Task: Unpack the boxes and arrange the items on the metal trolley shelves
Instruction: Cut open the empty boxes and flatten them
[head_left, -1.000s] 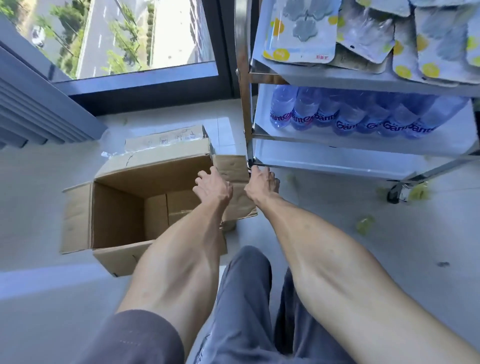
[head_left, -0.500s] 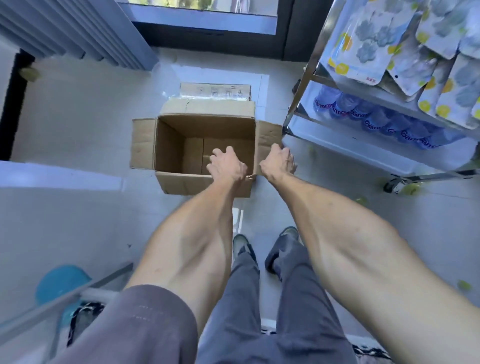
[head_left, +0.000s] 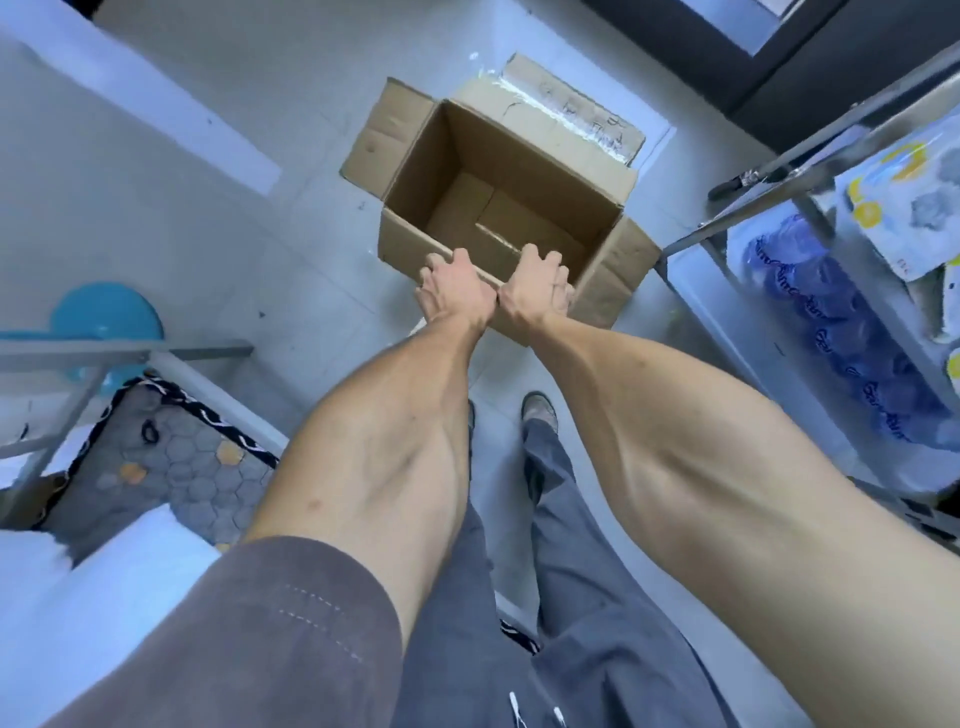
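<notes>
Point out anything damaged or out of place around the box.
Nothing is spilled. The cardboard box looks empty, with torn tape on its far flap; both hands grip its near edge.

A lived-in room of a home or dormitory, by the look of it: pale tiled floor (head_left: 218, 171), a bare patterned mattress (head_left: 171, 467) on a metal bed frame (head_left: 104, 353), a blue plastic stool (head_left: 106, 317), and a metal trolley (head_left: 779, 171) stocked with bottled water (head_left: 841, 322)
</notes>
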